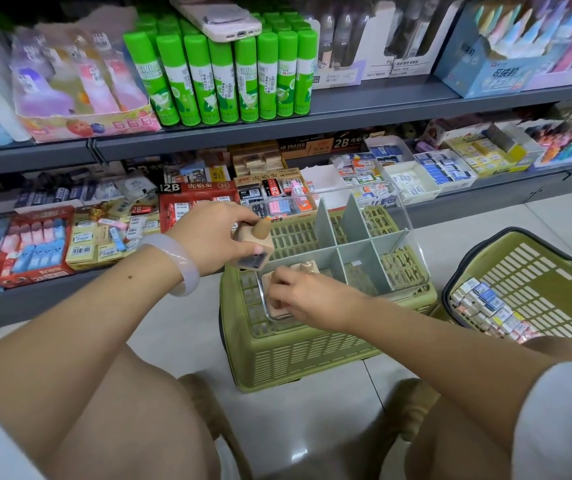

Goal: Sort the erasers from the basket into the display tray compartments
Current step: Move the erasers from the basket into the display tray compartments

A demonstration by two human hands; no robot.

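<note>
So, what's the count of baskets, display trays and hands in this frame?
Green baskets: 2, an upturned one under the tray and an upright one holding erasers
Clear display tray: 1
Hands: 2, left hand, right hand
Total: 5

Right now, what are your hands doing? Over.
Left hand holds a beige eraser. Right hand pressing erasers into tray near compartment. Nothing blocking.

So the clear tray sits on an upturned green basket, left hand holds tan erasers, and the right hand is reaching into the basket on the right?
Not quite. The head view shows the right hand in the clear tray's near compartment, on tan erasers there, not reaching into the basket on the right. The rest holds: upturned green basket, left hand holding tan erasers.
</note>
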